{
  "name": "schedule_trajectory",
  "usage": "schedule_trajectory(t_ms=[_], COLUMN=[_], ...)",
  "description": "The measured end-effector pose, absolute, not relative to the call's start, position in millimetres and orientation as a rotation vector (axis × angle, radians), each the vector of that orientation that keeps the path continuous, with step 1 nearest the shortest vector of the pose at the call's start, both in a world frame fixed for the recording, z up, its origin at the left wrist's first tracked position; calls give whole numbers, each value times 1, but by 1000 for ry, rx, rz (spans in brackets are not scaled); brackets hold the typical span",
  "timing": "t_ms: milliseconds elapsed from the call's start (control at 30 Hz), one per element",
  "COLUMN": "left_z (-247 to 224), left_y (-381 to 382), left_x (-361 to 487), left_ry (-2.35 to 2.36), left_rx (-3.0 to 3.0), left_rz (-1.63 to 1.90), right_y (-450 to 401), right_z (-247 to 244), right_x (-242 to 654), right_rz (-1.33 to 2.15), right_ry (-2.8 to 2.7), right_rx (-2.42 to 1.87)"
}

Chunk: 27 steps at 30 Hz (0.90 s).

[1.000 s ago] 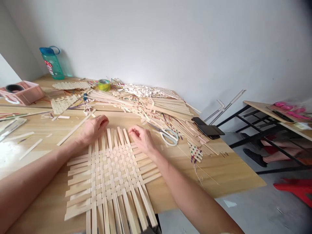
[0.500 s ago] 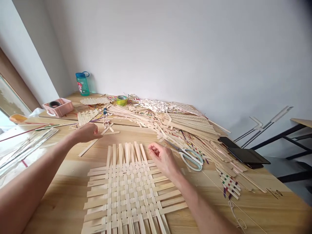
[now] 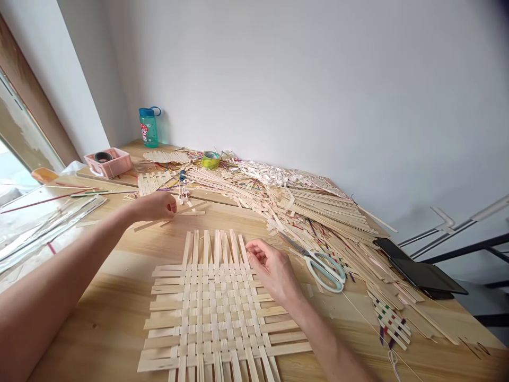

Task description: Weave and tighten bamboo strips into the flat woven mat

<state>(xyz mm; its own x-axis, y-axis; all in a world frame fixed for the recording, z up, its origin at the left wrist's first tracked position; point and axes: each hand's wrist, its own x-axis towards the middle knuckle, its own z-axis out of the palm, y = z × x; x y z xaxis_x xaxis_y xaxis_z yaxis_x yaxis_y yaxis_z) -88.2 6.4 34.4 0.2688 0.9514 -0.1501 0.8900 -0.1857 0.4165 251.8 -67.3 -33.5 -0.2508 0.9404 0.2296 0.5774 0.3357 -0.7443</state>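
Left hand [image 3: 157, 206] has shifted outward from the far edge of the woven mat [image 3: 220, 302], where it was 1.0 s ago, to some loose wooden strips [image 3: 193, 213] beyond the mat's far-left corner. Its fingers are curled in tightly; cannot tell whether they grip a strip.

Right hand [image 3: 276, 268] remains at the mat's far-right corner, thumb and fingertips drawn close together beside the outermost lengthwise strip; contact unclear. Its wrist is above the right-hand strip ends.

Mat position: flat on the wooden table [image 3: 103, 318], in front of the person, near end cut off by the view. Weave is checkered, loose ends projecting on the visible sides.

Surroundings: pale-handled scissors [image 3: 328, 271] right of the right hand; heap of strips [image 3: 330, 204] behind them; yellow-green tape roll [image 3: 210, 160] farther back, near the wall.
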Motion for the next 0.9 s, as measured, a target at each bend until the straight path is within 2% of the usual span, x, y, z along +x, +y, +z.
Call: schedule_trajectory(t_ms=[200,433,667,900], left_z=[30,1,-21,-23], left_y=[9,30,22,22], left_x=[-94,-88,-65,-65], left_ry=[1485,1541,1698,1691], left_rx=[2051,2022,2168,2170], left_rz=[316,509,657,682], right_y=[-66,-28,14,51], right_z=[-22,-3,-15,-17], right_x=[254,308,390,414], right_rz=[664,378,200,47], right_ry=[-1886,-1608,-1292,-1359], right_rx=[-1339,-1440,-1680,-1860])
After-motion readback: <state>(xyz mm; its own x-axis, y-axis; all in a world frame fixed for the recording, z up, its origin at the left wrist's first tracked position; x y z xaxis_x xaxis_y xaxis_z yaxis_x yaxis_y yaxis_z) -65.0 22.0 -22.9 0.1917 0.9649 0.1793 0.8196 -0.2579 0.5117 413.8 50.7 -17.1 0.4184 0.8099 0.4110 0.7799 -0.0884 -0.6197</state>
